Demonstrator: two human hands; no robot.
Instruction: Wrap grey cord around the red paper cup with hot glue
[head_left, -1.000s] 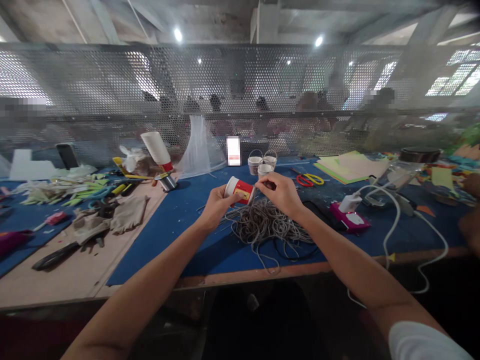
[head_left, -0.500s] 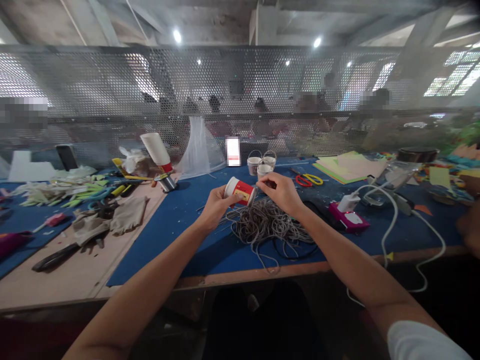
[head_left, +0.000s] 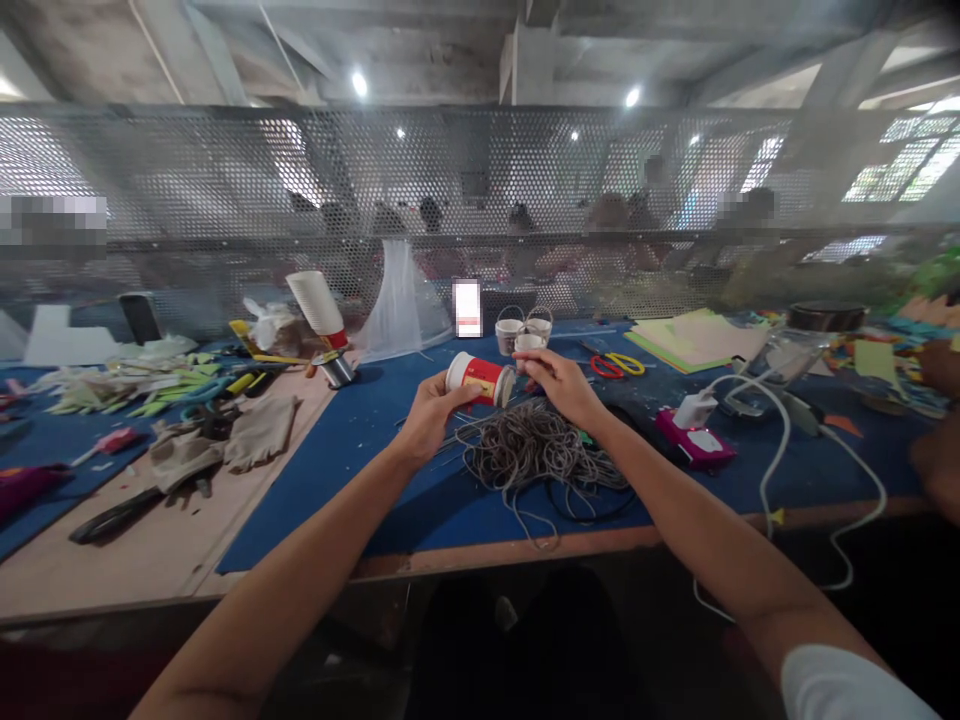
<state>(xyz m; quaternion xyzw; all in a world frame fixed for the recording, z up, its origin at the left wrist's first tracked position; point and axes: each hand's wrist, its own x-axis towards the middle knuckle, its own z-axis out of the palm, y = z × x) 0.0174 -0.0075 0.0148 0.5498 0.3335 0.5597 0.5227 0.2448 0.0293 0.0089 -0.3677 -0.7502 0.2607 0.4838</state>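
My left hand [head_left: 431, 415] is closed around a red and white paper cup [head_left: 480, 378], tilted on its side with one end toward my right hand. Greyish material shows at that end, too small to make out. My right hand [head_left: 562, 388] is just beside it, fingers stretched out and slightly apart, with nothing clear between them. Below both hands lies a tangled heap of grey cord [head_left: 536, 450] on the blue mat [head_left: 315, 500]. Behind my right fingers stand small white buckets with thin handles [head_left: 510, 335].
Red- and yellow-handled scissors [head_left: 619, 364], coloured paper sheets [head_left: 690, 335] and a magenta box with a white plug [head_left: 697, 440] are at the right. At the left are a cup stack [head_left: 315, 305] and grey gloves [head_left: 259, 432]. A perforated screen [head_left: 487, 220] stands behind.
My right fingers have loosened from a pinch at the cup's end and stretched out. The cup has turned slightly in my left hand, which still holds it.
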